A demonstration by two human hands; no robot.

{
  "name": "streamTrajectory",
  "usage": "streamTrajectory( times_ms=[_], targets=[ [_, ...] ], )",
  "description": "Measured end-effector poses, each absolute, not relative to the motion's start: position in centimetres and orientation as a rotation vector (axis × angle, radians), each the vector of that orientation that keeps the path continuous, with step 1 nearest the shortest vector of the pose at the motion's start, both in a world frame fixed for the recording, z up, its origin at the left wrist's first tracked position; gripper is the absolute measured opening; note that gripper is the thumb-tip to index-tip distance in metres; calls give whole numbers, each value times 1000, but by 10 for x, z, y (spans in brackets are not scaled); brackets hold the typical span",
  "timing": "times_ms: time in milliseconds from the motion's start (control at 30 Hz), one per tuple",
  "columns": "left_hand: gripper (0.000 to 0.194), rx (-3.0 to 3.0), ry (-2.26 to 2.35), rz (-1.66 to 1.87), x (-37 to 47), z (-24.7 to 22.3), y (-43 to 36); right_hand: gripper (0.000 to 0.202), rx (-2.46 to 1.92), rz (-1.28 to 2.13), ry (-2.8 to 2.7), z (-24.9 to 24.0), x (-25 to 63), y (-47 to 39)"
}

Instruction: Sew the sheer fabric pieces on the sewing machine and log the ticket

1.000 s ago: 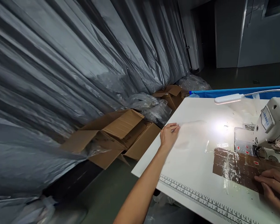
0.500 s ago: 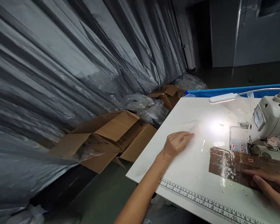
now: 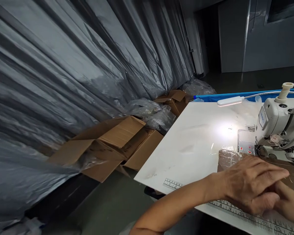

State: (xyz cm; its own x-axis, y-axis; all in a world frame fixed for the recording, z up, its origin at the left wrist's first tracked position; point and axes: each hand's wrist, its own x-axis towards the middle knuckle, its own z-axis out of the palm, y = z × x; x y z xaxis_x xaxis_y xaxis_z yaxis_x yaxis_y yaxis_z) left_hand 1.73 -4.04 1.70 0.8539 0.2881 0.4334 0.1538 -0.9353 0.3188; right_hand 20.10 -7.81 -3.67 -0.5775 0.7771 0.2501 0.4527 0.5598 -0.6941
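Observation:
My left hand [image 3: 253, 184] reaches across to the right and lies over my right hand [image 3: 283, 197]. Its fingers are stretched out, with the thumb apart below them. Most of my right hand is covered, so its fingers do not show. Under and behind both hands is a brown, shiny taped panel [image 3: 226, 158] on the white table [image 3: 176, 147]. A white sewing machine [image 3: 271, 117] stands just beyond the hands, its metal plate [image 3: 245, 143] marked with small red arrows. Whether anything is between the hands is hidden.
A ruler scale [image 3: 172, 183] runs along the table's front edge. A white lamp [image 3: 230, 101] on a flexible neck lights the tabletop. Open cardboard boxes [image 3: 122, 133] and clear plastic bags [image 3: 159, 116] are left of the table, beside a silver curtain [image 3: 100, 58].
My left hand has moved right, from above the bare tabletop onto my right hand. The red mark on the brown panel is now covered. The view has shifted slightly right.

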Motion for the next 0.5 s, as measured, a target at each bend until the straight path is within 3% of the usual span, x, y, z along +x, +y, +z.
streamTrajectory(
  times_ms=[133, 233, 333, 500],
  targets=[
    [52, 2480, 237, 336, 10, 26, -24, 32, -923, 1797, -2010, -25, 219, -98],
    [38, 2242, 294, 284, 0, 24, -16, 37, -903, 2123, -1791, -8, 233, -93],
    [19, 2114, 563, 387, -9, 15, -8, 44, -1016, 2095, -1666, 5, 246, -74],
    [19, 1667, 957, 600, -10, -5, 0, 45, -1308, 1798, -1520, 6, 249, -47]
  ],
)
